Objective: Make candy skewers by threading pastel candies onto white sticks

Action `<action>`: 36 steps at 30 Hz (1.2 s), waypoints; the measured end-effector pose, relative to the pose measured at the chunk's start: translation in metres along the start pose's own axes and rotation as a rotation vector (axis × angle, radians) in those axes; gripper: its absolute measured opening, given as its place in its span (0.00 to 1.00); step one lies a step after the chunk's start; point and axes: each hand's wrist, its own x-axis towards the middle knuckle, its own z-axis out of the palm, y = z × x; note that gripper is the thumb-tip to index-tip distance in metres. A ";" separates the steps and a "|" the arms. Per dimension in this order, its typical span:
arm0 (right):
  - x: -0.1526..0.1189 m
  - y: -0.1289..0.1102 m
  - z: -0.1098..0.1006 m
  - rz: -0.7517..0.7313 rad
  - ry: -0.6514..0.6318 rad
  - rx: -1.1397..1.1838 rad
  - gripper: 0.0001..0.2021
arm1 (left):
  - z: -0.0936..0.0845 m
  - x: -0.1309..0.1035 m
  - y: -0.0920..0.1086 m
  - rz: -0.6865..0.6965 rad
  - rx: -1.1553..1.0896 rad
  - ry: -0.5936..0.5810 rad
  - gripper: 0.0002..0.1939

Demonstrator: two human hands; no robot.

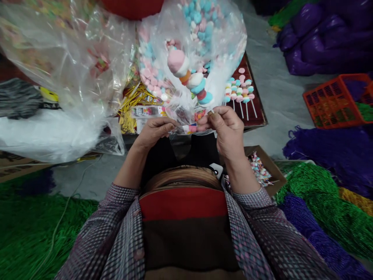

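My right hand (pixel 225 126) pinches the stick of a candy skewer (pixel 197 83), whose pink, white, orange and blue pieces tilt up and to the left. My left hand (pixel 159 130) has thumb and fingers pressed together on the edge of a small clear wrapper (pixel 186 128) with a colourful print. The wrapper stretches between both hands at the table's front edge. Behind the skewer stands a big clear bag of pink, blue and white candies (pixel 205 31). More finished skewers (pixel 240 91) lie on the dark red table (pixel 256 112) at the right.
Gold twist ties (pixel 131 103) lie left of the hands, near a large clear bag (pixel 78 58). A box of wrapped candies (pixel 276 179) stands low at the right. An orange crate (pixel 332 105), purple bags (pixel 329 35) and green netting (pixel 314 198) are on the floor.
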 end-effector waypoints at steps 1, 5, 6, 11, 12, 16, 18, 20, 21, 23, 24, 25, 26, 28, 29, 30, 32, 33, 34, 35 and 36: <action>0.000 0.001 0.001 0.008 -0.003 0.008 0.21 | 0.000 -0.001 0.001 0.005 0.028 -0.005 0.12; -0.001 0.003 0.004 0.035 -0.003 0.040 0.21 | 0.005 -0.002 0.008 0.036 0.127 -0.013 0.12; -0.002 0.004 0.005 0.039 -0.010 0.055 0.21 | 0.007 -0.002 0.011 0.051 0.151 -0.010 0.12; -0.007 0.005 0.011 0.037 -0.045 0.085 0.21 | 0.015 0.001 0.016 0.161 0.207 0.067 0.09; -0.007 0.006 0.011 0.057 -0.054 0.109 0.22 | 0.015 0.001 0.015 0.173 0.198 0.102 0.09; -0.009 0.005 0.009 0.158 -0.115 0.248 0.22 | 0.010 0.001 0.002 0.119 0.085 0.190 0.11; -0.008 0.003 0.005 0.163 -0.130 0.247 0.22 | 0.010 0.002 -0.003 0.070 -0.022 0.174 0.14; -0.008 0.001 -0.002 0.141 -0.120 0.208 0.21 | 0.011 0.003 -0.004 0.031 -0.160 0.164 0.18; -0.008 -0.001 -0.007 0.126 -0.105 0.184 0.21 | 0.012 0.003 -0.004 0.016 -0.234 0.168 0.19; -0.011 -0.004 -0.019 0.086 -0.061 0.131 0.20 | 0.013 0.004 -0.001 -0.014 -0.368 0.171 0.21; -0.012 -0.004 -0.026 0.062 -0.039 0.101 0.19 | 0.012 0.003 0.001 -0.027 -0.423 0.165 0.21; -0.014 -0.005 -0.032 0.037 -0.015 0.068 0.18 | 0.012 0.002 0.002 -0.038 -0.467 0.152 0.21; -0.017 -0.004 -0.039 0.012 0.008 0.035 0.17 | 0.011 0.002 0.004 -0.046 -0.500 0.133 0.21; -0.021 -0.002 -0.050 -0.029 0.048 -0.019 0.14 | 0.009 0.000 0.007 -0.056 -0.537 0.084 0.21; -0.023 0.000 -0.053 -0.044 0.064 -0.038 0.12 | 0.008 -0.001 0.007 -0.058 -0.544 0.061 0.22; -0.025 0.002 -0.056 -0.056 0.077 -0.053 0.10 | 0.007 -0.002 0.007 -0.061 -0.547 0.046 0.23; -0.028 0.006 -0.060 -0.072 0.096 -0.088 0.07 | 0.006 -0.003 0.006 -0.069 -0.548 0.035 0.25; -0.028 0.007 -0.061 -0.073 0.106 -0.110 0.06 | 0.006 -0.003 0.006 -0.075 -0.549 0.033 0.25; -0.029 0.007 -0.062 -0.074 0.118 -0.134 0.05 | 0.007 -0.003 0.005 -0.081 -0.551 0.035 0.26; -0.029 0.008 -0.063 -0.073 0.128 -0.159 0.05 | 0.007 -0.002 0.004 -0.089 -0.551 0.034 0.26; -0.029 0.007 -0.065 -0.074 0.139 -0.186 0.04 | 0.007 -0.002 0.004 -0.098 -0.550 0.036 0.25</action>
